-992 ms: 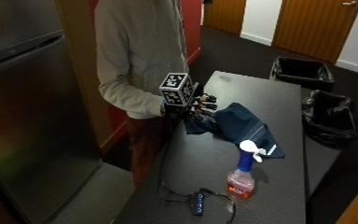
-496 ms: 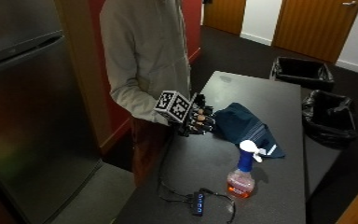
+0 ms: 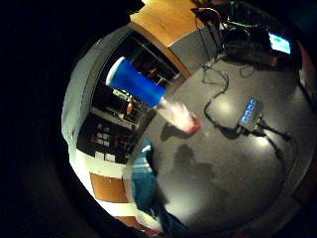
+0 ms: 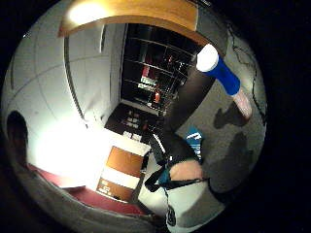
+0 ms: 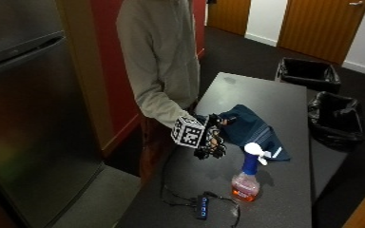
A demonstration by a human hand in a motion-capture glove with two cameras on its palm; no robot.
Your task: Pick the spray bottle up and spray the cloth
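Note:
The spray bottle (image 5: 246,176) stands upright near the table's front end, with orange liquid, a blue neck and a white trigger head. The dark blue cloth (image 5: 253,127) lies crumpled just behind it, mid-table. My gloved right hand (image 5: 211,140) hovers over the table's left side, beside the cloth's near corner and a short way left of the bottle. Its fingers hang loosely curled and hold nothing. The palm views show the bottle (image 3: 148,96) (image 4: 223,77) apart from the hand, the cloth (image 3: 148,193) (image 4: 194,138) on the table beside it, and one finger (image 4: 183,171) at the edge.
A small black USB hub (image 5: 201,207) (image 3: 250,113) with its cables lies at the table's front edge, left of the bottle. Two black lined bins (image 5: 308,74) (image 5: 335,121) stand on the floor right of the grey table (image 5: 258,92). A steel fridge (image 5: 31,123) is at the left.
My right hand has come down and forward along the table's left side, from beside the cloth's far end toward the bottle. Bottle and cloth have not moved.

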